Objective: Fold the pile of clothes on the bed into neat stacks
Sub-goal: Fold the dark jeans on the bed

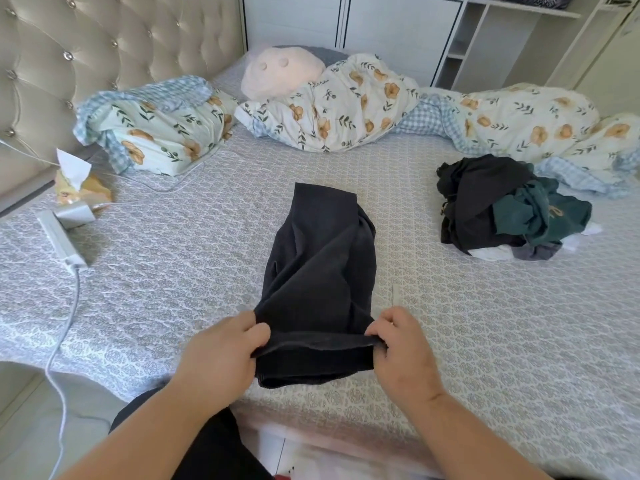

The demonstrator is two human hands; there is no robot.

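I am holding a plain dark charcoal garment point(320, 258), almost black, with no print on it. Under it the bed cover point(485, 323) is showing a pale grey-lilac ground with a repeating white and grey medallion pattern. The pile of clothes point(509, 209) is mixing black, deep teal, white and a bit of grey. The duvet point(332, 105) is showing cream with orange flowers and dark green leaves, backed in blue-and-white gingham. The plush pillow point(282, 76) is looking pale pink. The tufted headboard point(86, 46) is looking beige, and the wardrobe point(398, 26) white.
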